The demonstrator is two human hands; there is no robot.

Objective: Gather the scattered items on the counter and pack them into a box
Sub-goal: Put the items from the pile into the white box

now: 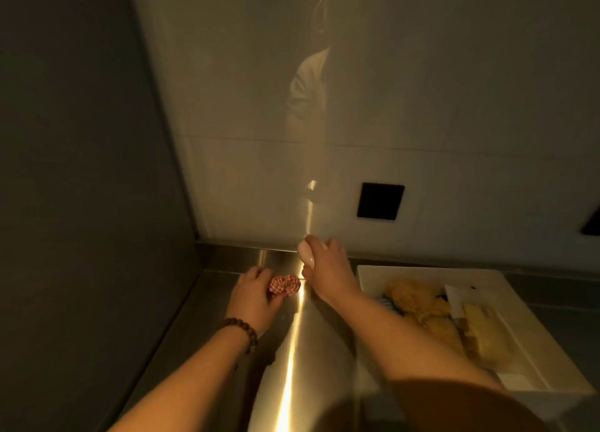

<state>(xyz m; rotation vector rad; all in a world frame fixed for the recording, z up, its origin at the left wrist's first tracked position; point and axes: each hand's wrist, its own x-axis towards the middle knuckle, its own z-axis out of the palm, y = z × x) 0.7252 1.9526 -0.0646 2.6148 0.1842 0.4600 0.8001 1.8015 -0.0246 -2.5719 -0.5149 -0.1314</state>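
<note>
My left hand (253, 297) grips a small red-and-white checked fabric piece (285, 284) on the steel counter (292, 350), near the back left corner. My right hand (326, 266) reaches to the counter's back edge and closes around a small pale pink rounded object (306, 252). A white open box (526, 344) sits on the counter to the right of my right arm. Inside it lie a tan plush toy (412, 298), a yellowish packet (487, 331) and a white card (461, 293).
A dark side wall (81, 188) closes off the left of the counter. The glossy back wall (389, 106) carries a black square outlet (380, 201) and another dark fitting (592, 225) at the far right. A beaded bracelet (240, 329) is on my left wrist.
</note>
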